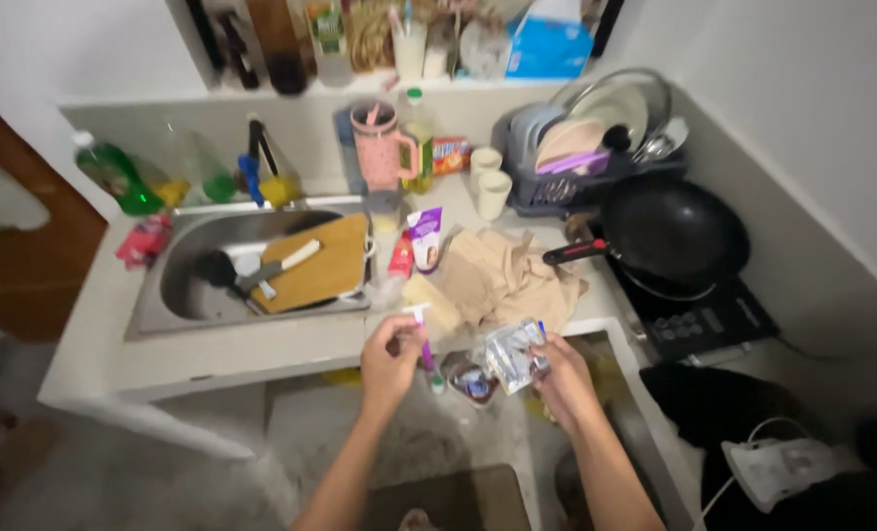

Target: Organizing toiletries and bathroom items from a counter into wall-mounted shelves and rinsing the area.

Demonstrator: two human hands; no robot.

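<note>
My left hand (389, 356) pinches a thin purple stick-like item with a white top (422, 332), held upright just in front of the counter edge. My right hand (556, 372) grips a crinkled silvery plastic packet (512, 354). Another small dark packet (470, 380) hangs between the two hands. Both hands are over the front edge of the white counter (262, 349), below a crumpled beige cloth (502, 275).
A steel sink (178, 295) holds a wooden cutting board (316, 264) and a knife. A black wok (670, 231) rests on an induction hob at right. A dish rack (596, 147), pink mug (384, 146), two white cups and green bottles line the back.
</note>
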